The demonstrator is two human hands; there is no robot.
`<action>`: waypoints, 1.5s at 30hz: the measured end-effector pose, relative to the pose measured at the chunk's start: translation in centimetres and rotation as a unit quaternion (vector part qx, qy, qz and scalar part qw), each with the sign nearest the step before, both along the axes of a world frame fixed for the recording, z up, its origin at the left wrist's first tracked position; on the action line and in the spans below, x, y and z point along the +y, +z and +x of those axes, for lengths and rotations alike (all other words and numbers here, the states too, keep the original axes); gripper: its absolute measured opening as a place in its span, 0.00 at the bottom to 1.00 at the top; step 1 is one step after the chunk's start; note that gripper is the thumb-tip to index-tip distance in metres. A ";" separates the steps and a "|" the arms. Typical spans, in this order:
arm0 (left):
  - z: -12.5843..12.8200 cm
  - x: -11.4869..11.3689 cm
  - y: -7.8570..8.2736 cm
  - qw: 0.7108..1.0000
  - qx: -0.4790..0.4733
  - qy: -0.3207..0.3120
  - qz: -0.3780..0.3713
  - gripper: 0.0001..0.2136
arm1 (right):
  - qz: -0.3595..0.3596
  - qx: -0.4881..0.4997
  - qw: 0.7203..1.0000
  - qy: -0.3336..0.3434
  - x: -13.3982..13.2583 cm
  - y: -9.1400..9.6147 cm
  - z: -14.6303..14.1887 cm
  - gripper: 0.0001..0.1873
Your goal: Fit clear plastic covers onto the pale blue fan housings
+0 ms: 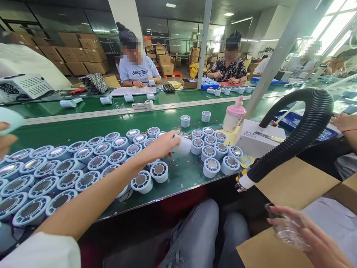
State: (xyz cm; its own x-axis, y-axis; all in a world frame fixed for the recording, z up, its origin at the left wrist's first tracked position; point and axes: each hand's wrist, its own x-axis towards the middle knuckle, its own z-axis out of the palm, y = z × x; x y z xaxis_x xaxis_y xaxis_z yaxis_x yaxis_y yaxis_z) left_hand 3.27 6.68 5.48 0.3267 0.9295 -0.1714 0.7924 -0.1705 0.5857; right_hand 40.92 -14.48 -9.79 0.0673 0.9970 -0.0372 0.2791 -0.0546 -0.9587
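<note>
My left hand [169, 144] reaches over the bench with its fingers closed on a light-blue plastic cylinder [182, 146], which lies tilted in its grip. Around it stand rows of similar light-blue round housings [97, 162] with silver discs on top and thin wires, and a smaller group [208, 152] is to its right. At lower right, my right hand [312, 232] is closed around a clear, shiny plastic piece [291, 232], above an open cardboard box [295, 182]. Blur and glare hide the exact kind of the clear piece.
A black flexible hose [304, 111] arches over a white box [259, 136] at right. A pink-lidded bottle [234, 114] stands beside it. A co-worker's hand [7, 139] holds something light blue at left. Two people [139, 70] [228, 67] sit across the green bench [167, 111].
</note>
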 end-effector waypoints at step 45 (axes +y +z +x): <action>3.0 -13.4 -11.7 0.842 -0.446 -0.100 -0.286 0.28 | -0.041 0.107 0.986 0.123 2.5 4.4 -12.5 0.14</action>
State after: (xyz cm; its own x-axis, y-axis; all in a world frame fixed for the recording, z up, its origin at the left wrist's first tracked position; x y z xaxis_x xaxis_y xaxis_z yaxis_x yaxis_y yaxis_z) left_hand 6.31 -6.76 -6.20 0.7027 0.6891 -0.1769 -0.0165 0.2643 0.9643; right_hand 28.39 -11.97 -5.37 -0.1935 0.9754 -0.1053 0.0861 -0.0900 -0.9922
